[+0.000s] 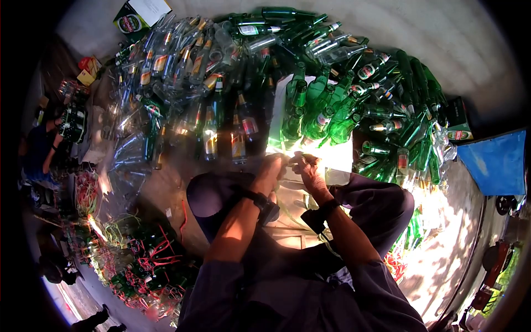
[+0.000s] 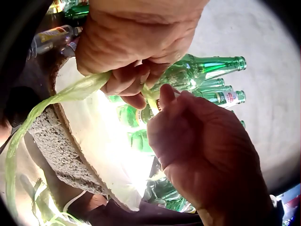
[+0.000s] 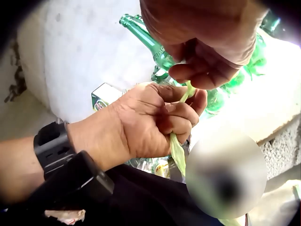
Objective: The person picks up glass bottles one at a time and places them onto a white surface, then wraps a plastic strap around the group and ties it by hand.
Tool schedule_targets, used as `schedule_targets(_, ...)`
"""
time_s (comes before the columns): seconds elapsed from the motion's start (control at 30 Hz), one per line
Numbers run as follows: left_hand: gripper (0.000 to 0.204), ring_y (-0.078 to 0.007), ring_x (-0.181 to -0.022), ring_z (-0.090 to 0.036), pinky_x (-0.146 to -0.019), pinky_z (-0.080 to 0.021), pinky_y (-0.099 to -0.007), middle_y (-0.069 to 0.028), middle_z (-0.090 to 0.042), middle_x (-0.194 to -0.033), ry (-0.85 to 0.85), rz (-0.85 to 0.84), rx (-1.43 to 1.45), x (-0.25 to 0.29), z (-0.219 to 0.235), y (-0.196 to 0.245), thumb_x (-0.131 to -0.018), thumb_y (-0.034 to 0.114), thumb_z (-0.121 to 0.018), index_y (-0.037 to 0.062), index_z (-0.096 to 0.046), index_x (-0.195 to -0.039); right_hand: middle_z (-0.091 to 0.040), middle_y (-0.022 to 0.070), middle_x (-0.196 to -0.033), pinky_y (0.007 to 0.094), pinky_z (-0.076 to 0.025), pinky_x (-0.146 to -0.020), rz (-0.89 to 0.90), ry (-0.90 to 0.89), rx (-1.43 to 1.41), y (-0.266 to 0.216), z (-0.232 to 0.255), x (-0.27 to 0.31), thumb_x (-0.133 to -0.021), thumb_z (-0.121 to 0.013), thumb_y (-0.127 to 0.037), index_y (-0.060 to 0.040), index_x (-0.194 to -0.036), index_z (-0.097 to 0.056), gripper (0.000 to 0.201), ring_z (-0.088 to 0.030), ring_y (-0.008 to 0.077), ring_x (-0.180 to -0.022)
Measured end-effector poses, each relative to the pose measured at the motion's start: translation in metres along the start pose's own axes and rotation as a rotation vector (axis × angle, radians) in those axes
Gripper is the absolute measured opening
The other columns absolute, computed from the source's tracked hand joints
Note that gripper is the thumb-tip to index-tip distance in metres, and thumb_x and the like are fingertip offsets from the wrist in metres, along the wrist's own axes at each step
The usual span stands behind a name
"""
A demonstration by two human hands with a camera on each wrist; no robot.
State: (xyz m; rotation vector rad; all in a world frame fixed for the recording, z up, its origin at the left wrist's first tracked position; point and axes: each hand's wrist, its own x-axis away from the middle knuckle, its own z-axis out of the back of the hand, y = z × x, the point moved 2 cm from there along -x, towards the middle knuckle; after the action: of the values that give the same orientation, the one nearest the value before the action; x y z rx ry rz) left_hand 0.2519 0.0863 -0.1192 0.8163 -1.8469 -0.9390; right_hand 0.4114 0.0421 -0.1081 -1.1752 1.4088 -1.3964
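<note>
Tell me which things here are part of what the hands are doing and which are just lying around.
In use:
left hand
right hand
green plastic strip, held by both hands

Lying about:
green bottles
clear bottles
cardboard box
blue sheet

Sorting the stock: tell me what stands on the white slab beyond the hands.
Upright green glass bottles stand clustered on the white slab. Both the left hand and right hand grip a green strap, covering the slab's near edge.
</note>
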Motion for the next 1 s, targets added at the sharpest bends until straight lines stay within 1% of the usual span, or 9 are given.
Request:
schedule_targets(0.07,0.031,-0.0107,-0.057,-0.043,-0.051,-0.034,-0.0279,0.0005,-0.053,-0.070,-0.023,0.023,-0.018,-0.006,0.002,-0.004,-0.095,0.033,-0.051,0.0059,-0.065,-0.098,-0.072,0.0114,-0.100,0.0267,-0.053,-0.065,0.270,-0.172,0.565,-0.004,0.003,-0.014,-0.097,-0.061,-0.024,-0.0003,-0.114,-0.068,0.030,-0.069,0.0155,-0.073)
schedule_targets(0.1,0.032,-0.0106,-0.058,-0.043,-0.052,-0.034,-0.0274,0.0000,-0.054,-0.072,-0.045,0.046,-0.033,-0.008,0.002,-0.005,-0.095,0.035,-0.051,0.0061,-0.065,-0.101,-0.070,0.0134,-0.106,0.0259,-0.053,-0.065,0.139,-0.105,0.261,0.001,0.003,-0.015,-0.096,-0.062,-0.022,0.0026,-0.120,-0.064,0.035,-0.070,0.0173,-0.075)
schedule_targets(0.23,0.031,-0.0105,-0.060,-0.044,-0.053,-0.035,-0.0272,-0.0010,-0.055,-0.074,-0.066,-0.033,0.037,-0.003,0.000,-0.004,-0.095,0.034,-0.051,0.0072,-0.065,-0.103,-0.069,0.0133,-0.110,0.0275,-0.055,-0.068,-0.044,-0.071,0.027,0.018,0.011,-0.015,-0.092,-0.065,-0.022,0.0090,-0.130,-0.054,0.050,-0.070,0.0187,-0.076)
schedule_targets(0.33,0.004,-0.0066,-0.041,-0.035,-0.037,-0.022,-0.0254,0.0023,-0.054,-0.065,0.007,0.102,0.109,-0.021,0.001,-0.017,-0.089,0.012,-0.062,0.0105,-0.060,-0.085,-0.070,0.0125,-0.105,0.0285,-0.054,-0.069,-0.256,0.049,-0.279,-0.028,-0.001,0.000,-0.092,-0.066,-0.022,0.0079,-0.129,-0.055,0.048,-0.070,0.0194,-0.081)
schedule_targets(0.5,0.010,-0.0073,-0.039,-0.037,-0.036,-0.023,-0.0261,0.0004,-0.054,-0.060,0.200,0.168,-0.080,-0.013,-0.019,0.009,-0.087,0.011,-0.064,0.0096,-0.059,-0.078,-0.070,0.0100,-0.100,0.0280,-0.053,-0.069,-0.244,0.078,-0.319,-0.032,0.002,0.011,-0.093,-0.064,-0.020,0.0058,-0.121,-0.059,0.038,-0.068,0.0175,-0.081)
schedule_targets(0.6,0.015,-0.0073,-0.040,-0.037,-0.036,-0.024,-0.0262,-0.0006,-0.055,-0.060,0.126,0.095,-0.158,-0.014,-0.013,0.010,-0.085,0.015,-0.068,0.0077,-0.059,-0.076,-0.068,0.0075,-0.093,0.0264,-0.052,-0.067,-0.189,0.067,-0.174,-0.029,0.012,0.028,-0.094,-0.063,-0.020,0.0011,-0.111,-0.063,0.027,-0.065,0.0147,-0.078)
schedule_targets(0.67,0.016,-0.0074,-0.045,-0.040,-0.040,-0.027,-0.0258,0.0002,-0.057,-0.062,0.125,0.125,-0.227,-0.005,-0.015,0.026,-0.087,0.022,-0.065,0.0080,-0.063,-0.080,-0.068,0.0059,-0.092,0.0256,-0.052,-0.066,-0.271,0.306,-0.420,-0.018,0.015,0.041,-0.094,-0.064,-0.024,-0.0016,-0.110,-0.063,0.027,-0.064,0.0138,-0.076)
schedule_targets(0.83,0.025,-0.0076,-0.051,-0.041,-0.046,-0.031,-0.0260,0.0012,-0.059,-0.066,0.024,0.151,-0.307,0.004,-0.015,0.040,-0.088,0.031,-0.062,0.0065,-0.066,-0.086,-0.067,0.0024,-0.109,0.0263,-0.051,-0.073,-0.250,0.211,-0.410,-0.017,0.016,0.037,-0.094,-0.064,-0.027,-0.0053,-0.117,-0.063,0.031,-0.063,0.0123,-0.084)
schedule_targets(1.0,0.029,-0.0089,-0.046,-0.037,-0.043,-0.027,-0.0281,0.0017,-0.057,-0.062,0.051,0.030,-0.235,0.004,-0.017,0.038,-0.086,0.032,-0.061,0.0057,-0.062,-0.074,-0.067,0.0021,-0.108,0.0283,-0.053,-0.077,-0.286,-0.204,-0.310,-0.008,0.003,0.023,-0.092,-0.068,-0.035,-0.0071,-0.120,-0.062,0.040,-0.066,0.0150,-0.095)
